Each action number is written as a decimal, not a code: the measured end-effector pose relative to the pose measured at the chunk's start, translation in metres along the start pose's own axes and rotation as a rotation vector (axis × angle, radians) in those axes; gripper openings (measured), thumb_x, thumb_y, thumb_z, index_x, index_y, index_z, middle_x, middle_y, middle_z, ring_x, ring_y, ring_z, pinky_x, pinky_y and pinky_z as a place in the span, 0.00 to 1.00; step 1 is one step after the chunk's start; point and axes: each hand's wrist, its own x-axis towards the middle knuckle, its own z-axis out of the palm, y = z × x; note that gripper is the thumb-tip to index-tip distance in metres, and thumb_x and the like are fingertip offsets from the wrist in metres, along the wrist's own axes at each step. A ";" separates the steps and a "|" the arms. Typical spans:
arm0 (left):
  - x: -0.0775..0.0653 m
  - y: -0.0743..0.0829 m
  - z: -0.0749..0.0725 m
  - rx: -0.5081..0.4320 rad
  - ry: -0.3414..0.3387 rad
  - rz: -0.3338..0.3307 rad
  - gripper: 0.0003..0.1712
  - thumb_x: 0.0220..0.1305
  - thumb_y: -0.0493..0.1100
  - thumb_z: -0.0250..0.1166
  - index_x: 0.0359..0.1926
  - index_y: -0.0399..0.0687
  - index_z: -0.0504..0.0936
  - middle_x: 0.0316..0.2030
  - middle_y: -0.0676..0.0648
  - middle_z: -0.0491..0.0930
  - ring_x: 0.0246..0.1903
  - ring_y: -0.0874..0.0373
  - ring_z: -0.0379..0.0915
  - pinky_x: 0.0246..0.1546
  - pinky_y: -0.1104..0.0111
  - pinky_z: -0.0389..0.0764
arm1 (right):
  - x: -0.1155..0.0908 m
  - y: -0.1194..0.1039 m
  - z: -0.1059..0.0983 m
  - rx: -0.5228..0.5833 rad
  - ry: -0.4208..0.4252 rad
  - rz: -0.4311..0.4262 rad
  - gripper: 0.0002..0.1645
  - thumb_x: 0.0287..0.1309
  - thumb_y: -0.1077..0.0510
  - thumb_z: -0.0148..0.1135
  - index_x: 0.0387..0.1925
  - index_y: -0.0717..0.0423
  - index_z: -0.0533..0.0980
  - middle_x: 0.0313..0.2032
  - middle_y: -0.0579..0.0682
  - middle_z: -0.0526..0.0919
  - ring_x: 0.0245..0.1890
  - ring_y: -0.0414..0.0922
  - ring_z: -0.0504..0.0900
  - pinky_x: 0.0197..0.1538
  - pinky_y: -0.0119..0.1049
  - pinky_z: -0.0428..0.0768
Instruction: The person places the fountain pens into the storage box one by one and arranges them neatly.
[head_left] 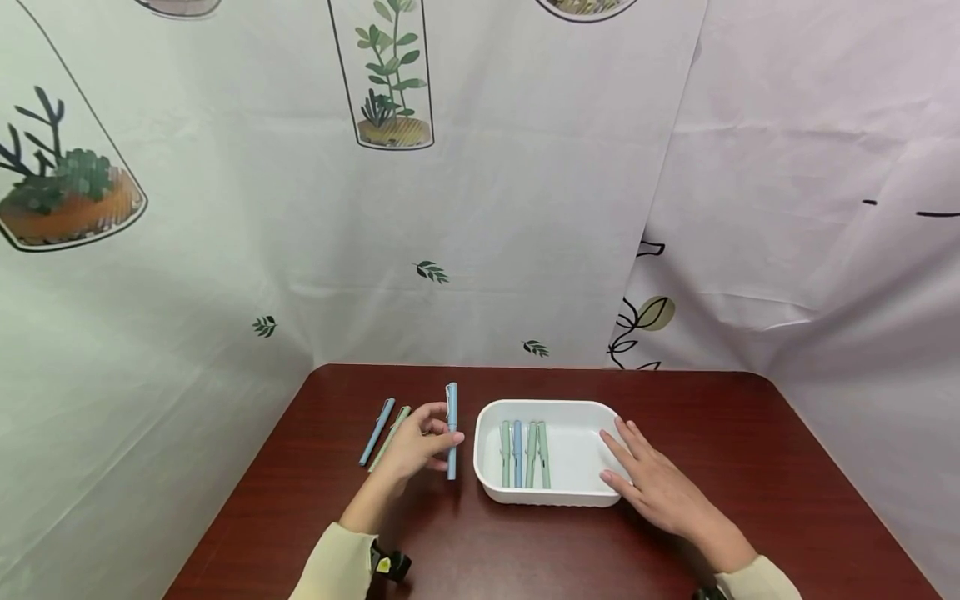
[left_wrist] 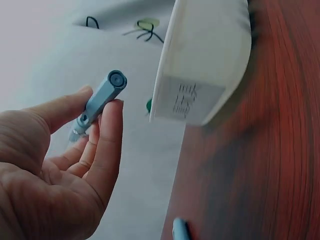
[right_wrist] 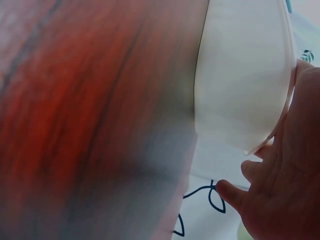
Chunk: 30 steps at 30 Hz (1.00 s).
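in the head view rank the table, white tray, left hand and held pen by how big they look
Largest to smallest:
1. Table
2. White tray
3. Left hand
4. Held pen

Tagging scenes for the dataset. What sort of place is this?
Probably a makeshift recording booth, though the wider room isn't visible. Creased, printed cloth hangs behind and beside a dark red-brown table, where pens and a white tray are laid out.
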 end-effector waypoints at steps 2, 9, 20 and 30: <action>0.001 0.001 0.006 -0.014 0.007 0.000 0.34 0.61 0.37 0.73 0.66 0.37 0.70 0.37 0.45 0.77 0.30 0.57 0.77 0.27 0.56 0.86 | 0.000 0.000 -0.001 0.011 -0.016 0.010 0.38 0.73 0.39 0.54 0.76 0.52 0.63 0.78 0.61 0.54 0.75 0.67 0.56 0.68 0.63 0.66; 0.007 0.006 0.023 -0.034 -0.009 -0.020 0.32 0.60 0.34 0.73 0.62 0.32 0.70 0.38 0.43 0.77 0.30 0.56 0.79 0.28 0.57 0.87 | 0.003 0.002 -0.003 0.047 -0.053 0.024 0.40 0.72 0.38 0.55 0.76 0.52 0.62 0.79 0.61 0.52 0.75 0.67 0.54 0.69 0.64 0.64; 0.014 0.010 0.042 -0.028 -0.095 -0.049 0.34 0.58 0.35 0.74 0.62 0.29 0.69 0.39 0.41 0.76 0.33 0.57 0.78 0.31 0.58 0.88 | 0.001 0.001 -0.003 0.055 -0.044 0.020 0.39 0.72 0.38 0.55 0.76 0.51 0.62 0.78 0.61 0.52 0.75 0.68 0.55 0.67 0.66 0.65; 0.021 0.013 0.060 -0.044 -0.163 -0.074 0.33 0.58 0.32 0.72 0.61 0.27 0.68 0.38 0.42 0.74 0.33 0.56 0.78 0.32 0.57 0.88 | 0.001 0.002 -0.001 0.053 -0.055 0.023 0.40 0.72 0.38 0.54 0.77 0.51 0.62 0.78 0.61 0.52 0.76 0.66 0.54 0.68 0.64 0.65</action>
